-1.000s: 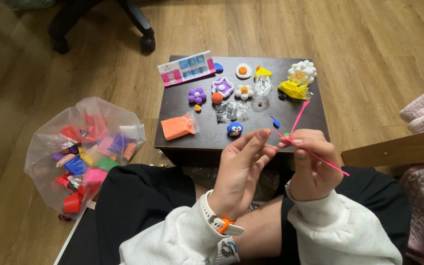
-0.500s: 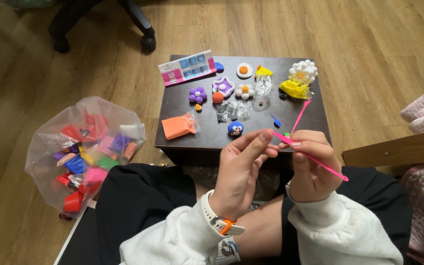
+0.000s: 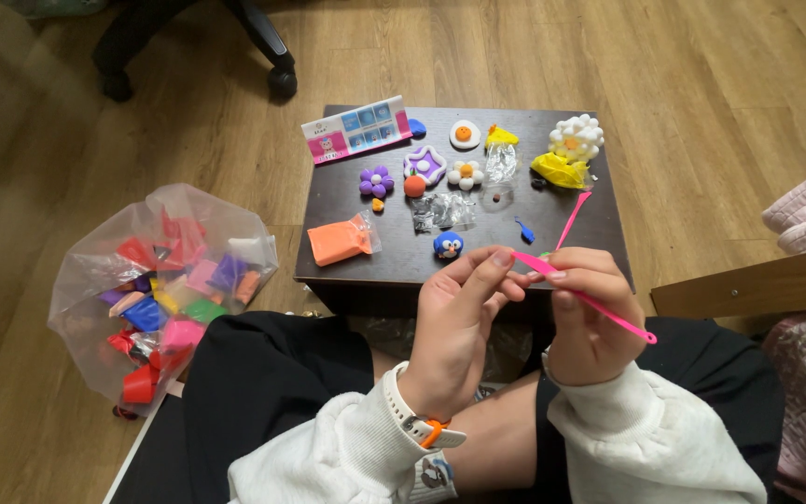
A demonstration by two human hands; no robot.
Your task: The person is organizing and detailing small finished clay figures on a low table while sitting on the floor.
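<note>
Tilting flatter than a second ago, the thin pink plastic sculpting stick [image 3: 582, 297] sits pinched in the right hand [image 3: 588, 313], its tip against the left hand [image 3: 459, 317], whose fingers [image 3: 489, 273] are closed around something too small to make out. Both hover at the near edge of the small dark table [image 3: 394, 261], near the blue clay figure [image 3: 448, 245]; the shaping looks ongoing.

The table [image 3: 328, 252] has bare room along its left edge and front right corner. Clay figures [image 3: 426, 166], an orange packet [image 3: 340, 241] and a pink stick [image 3: 573, 219] crowd the middle; the far edge seems tight.
</note>
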